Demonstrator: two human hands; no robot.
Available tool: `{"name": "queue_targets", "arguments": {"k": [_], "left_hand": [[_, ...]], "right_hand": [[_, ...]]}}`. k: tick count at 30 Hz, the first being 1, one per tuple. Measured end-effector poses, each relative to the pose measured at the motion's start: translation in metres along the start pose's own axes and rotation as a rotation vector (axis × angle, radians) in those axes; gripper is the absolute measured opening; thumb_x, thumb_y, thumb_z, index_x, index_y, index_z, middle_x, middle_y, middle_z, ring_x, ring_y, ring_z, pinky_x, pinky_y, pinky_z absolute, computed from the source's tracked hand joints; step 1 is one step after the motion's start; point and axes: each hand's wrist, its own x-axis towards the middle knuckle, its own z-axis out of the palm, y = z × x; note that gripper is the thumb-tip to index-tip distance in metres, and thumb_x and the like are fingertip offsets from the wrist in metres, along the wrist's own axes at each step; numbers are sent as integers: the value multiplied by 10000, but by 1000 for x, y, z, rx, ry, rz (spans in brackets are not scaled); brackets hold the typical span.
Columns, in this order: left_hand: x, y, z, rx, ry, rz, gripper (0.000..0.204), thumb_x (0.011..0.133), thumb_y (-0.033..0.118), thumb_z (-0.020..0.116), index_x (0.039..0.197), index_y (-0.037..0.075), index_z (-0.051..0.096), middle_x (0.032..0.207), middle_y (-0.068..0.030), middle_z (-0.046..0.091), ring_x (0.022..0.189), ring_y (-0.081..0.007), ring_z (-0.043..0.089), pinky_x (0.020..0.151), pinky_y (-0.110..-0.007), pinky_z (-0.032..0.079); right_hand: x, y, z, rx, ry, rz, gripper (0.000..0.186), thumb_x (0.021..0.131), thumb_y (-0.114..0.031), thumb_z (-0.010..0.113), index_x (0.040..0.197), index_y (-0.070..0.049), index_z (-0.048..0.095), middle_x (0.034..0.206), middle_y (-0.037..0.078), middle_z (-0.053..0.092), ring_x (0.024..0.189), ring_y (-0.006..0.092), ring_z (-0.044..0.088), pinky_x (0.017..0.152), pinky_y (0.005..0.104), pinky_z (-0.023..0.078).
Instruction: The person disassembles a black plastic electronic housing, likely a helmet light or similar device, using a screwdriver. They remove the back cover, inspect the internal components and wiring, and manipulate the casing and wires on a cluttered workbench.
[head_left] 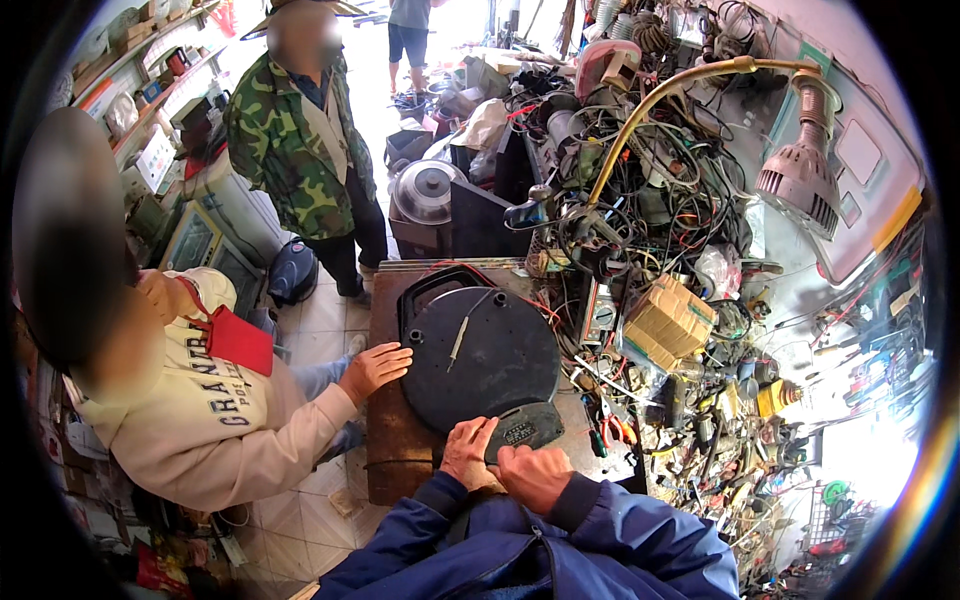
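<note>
A round black appliance lies on the bench with its flat side up, showing small round feet and a loop-shaped handle at the far left. Across its top rests a thin pale tool like a slim screwdriver. At the near edge juts a dark housing with a printed label. My left hand has its fingers bent against the housing's left side. Beside it, my right hand is closed at the housing's near edge; whatever lies inside its fingers is hidden.
A person in a cream hoodie sits left, one hand beside the appliance. Another in a camouflage jacket stands behind. Red-handled pliers, a cardboard box and tangled cables crowd the right, under a gooseneck lamp.
</note>
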Motion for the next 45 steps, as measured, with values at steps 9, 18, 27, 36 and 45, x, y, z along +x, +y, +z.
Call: {"name": "queue_targets", "arguments": {"k": [9,18,27,36,45], "left_hand": [[0,-7,-1,11,61,48,863,664,328,813,1415,-9,551,1355,-194,579,1230,-380,554,1060,-478,445],[-1,-9,1,-105,32,-29,1043,606,373,905,1460,-41,473,1465,-208,517,1314,-378,523,1137,-448,411],[-2,-2,-8,-157,5,-92,1004,584,314,932,1405,-77,507,1513,-209,464,1346,-382,489,1148,-438,413],[1,6,-13,-130,-2,-131,911,607,204,891,1388,-82,518,1478,-208,489,1328,-380,499,1143,-430,422],[4,13,-13,-96,-25,-158,935,603,186,892,1415,-62,502,1456,-208,500,1325,-382,491,1142,-428,416]], "right_hand": [[6,3,25,-47,187,-12,245,914,-300,687,916,-94,554,745,130,613,537,333,646,460,501,483],[11,4,-12,172,-127,87,225,798,-42,680,1015,-58,624,1018,158,604,935,360,654,726,460,538],[9,7,-4,55,26,-22,206,874,-212,750,983,-79,637,890,93,620,736,313,669,595,441,521],[15,7,-4,70,63,-30,171,878,-200,750,941,-77,649,835,96,614,681,323,659,562,444,513],[13,8,-3,125,48,-39,121,815,-101,673,893,-86,582,840,130,594,733,328,669,604,439,540]]}}
